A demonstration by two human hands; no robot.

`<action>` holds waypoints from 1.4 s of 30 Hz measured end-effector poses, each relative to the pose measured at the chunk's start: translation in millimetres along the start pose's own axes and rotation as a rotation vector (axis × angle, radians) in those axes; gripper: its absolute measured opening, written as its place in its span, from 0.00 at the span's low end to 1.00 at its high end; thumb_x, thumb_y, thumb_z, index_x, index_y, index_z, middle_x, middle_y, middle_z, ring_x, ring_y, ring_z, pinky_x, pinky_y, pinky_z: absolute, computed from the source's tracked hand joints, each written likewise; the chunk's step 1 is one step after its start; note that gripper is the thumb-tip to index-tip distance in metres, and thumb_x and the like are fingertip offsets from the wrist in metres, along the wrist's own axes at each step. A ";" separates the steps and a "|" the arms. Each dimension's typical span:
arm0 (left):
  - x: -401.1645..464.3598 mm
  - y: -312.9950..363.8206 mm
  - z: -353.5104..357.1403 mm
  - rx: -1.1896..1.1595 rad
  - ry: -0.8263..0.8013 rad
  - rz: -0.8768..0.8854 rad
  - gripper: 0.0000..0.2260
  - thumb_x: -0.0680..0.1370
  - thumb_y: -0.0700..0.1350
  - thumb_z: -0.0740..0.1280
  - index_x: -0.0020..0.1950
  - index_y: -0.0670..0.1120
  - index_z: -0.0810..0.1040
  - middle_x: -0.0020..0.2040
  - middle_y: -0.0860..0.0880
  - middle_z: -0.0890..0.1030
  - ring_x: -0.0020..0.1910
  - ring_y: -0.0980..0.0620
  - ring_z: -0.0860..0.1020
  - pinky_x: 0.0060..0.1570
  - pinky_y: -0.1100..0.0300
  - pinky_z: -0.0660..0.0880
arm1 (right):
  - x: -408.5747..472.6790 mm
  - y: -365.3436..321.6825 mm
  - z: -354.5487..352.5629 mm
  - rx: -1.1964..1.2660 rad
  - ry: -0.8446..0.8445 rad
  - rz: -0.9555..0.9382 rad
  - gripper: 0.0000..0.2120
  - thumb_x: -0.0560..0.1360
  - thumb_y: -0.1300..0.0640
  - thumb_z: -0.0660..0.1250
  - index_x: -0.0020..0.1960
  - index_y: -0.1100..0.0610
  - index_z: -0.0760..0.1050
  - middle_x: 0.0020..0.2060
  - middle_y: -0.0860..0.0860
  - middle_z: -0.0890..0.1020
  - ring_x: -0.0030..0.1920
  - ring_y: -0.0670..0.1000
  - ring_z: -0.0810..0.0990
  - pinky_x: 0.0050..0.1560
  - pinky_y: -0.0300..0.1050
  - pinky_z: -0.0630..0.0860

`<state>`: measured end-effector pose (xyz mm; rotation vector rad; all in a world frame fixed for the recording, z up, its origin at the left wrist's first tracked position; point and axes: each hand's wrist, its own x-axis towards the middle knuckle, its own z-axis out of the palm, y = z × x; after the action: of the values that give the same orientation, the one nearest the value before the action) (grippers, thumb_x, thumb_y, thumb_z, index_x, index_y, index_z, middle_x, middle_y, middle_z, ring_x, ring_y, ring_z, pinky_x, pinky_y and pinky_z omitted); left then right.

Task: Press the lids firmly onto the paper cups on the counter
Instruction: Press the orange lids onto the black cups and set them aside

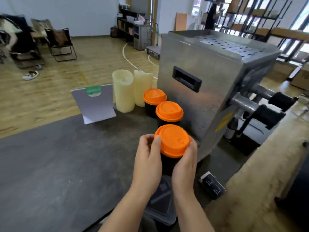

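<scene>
Now, nearest cup point(167, 164): black paper cup, upright on the dark worktop point(58, 164), just in front of the steel machine's lower corner; only a strip of its wall shows between the two hands.
Nearest lid point(172, 140): orange, sits on that cup's mouth, slightly tilted toward the camera; whether its rim is fully seated cannot be told.
Left hand point(148, 160): grip clamped on the cup's left side; thumb lies up along the lid's left rim, fingers curled toward the far side of the cup.
Right hand point(184, 166): grip clamped on the cup's right side; thumb and fingers wrap the wall just under the lid's rim, fingertips touching the rim at right.
Cup relative to grip: cup held between both palms, lid top bare above the fingers.
Middle cup point(168, 113): black, orange lid on, upright, just behind the held cup and apart from both hands.
Far cup point(153, 100): black, orange lid on, upright, touching or nearly touching the middle cup; the three form a diagonal row beside the machine.
Steel machine point(200, 77): boxy, black recessed handle on its side, right of the row.
Pale cylinders point(123, 91): two, upright, just behind the far cup.
Folded stand point(95, 104): grey with a green tag, left of the cylinders.
Clear container point(162, 203): on the worktop's near edge, under the wrists.
Card point(212, 185): dark, lying right of the right wrist.
</scene>
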<state>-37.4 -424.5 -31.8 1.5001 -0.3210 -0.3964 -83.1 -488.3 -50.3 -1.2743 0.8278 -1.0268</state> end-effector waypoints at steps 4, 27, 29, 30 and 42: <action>-12.0 0.3 -65.5 0.024 0.271 0.111 0.08 0.85 0.50 0.56 0.52 0.54 0.74 0.44 0.57 0.80 0.43 0.63 0.77 0.46 0.59 0.71 | -45.0 -0.2 44.2 -0.030 -0.235 0.002 0.16 0.85 0.54 0.49 0.56 0.47 0.75 0.49 0.40 0.79 0.46 0.28 0.77 0.46 0.21 0.68; -33.8 -23.1 -203.8 0.064 0.467 0.302 0.16 0.83 0.54 0.49 0.64 0.57 0.72 0.54 0.66 0.78 0.54 0.64 0.78 0.47 0.73 0.74 | -140.0 34.9 143.8 0.016 -0.641 -0.192 0.18 0.82 0.51 0.48 0.63 0.52 0.74 0.54 0.39 0.80 0.57 0.41 0.79 0.54 0.30 0.73; -33.0 -24.7 -203.3 0.055 0.474 0.311 0.16 0.83 0.53 0.49 0.64 0.56 0.73 0.54 0.62 0.79 0.54 0.64 0.78 0.48 0.73 0.74 | -138.5 34.8 143.3 0.003 -0.663 -0.206 0.18 0.82 0.52 0.48 0.63 0.51 0.73 0.54 0.38 0.79 0.56 0.42 0.79 0.54 0.31 0.74; -32.5 -25.3 -203.3 0.049 0.472 0.311 0.17 0.83 0.53 0.49 0.65 0.55 0.73 0.54 0.61 0.79 0.54 0.64 0.78 0.48 0.72 0.74 | -137.9 35.2 143.1 -0.003 -0.671 -0.209 0.17 0.82 0.52 0.48 0.63 0.51 0.72 0.54 0.37 0.79 0.57 0.42 0.78 0.54 0.32 0.74; -42.8 -23.9 -207.6 0.226 0.442 0.272 0.20 0.82 0.63 0.46 0.65 0.58 0.70 0.55 0.57 0.79 0.52 0.59 0.79 0.48 0.64 0.76 | -164.8 27.5 134.8 -0.138 -0.577 -0.194 0.20 0.77 0.35 0.50 0.66 0.37 0.68 0.57 0.36 0.77 0.57 0.36 0.77 0.55 0.35 0.77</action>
<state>14.9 -220.4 -64.4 1.6893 -0.2170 0.1957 -11.6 -286.7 -68.3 -1.6840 0.3386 -0.6956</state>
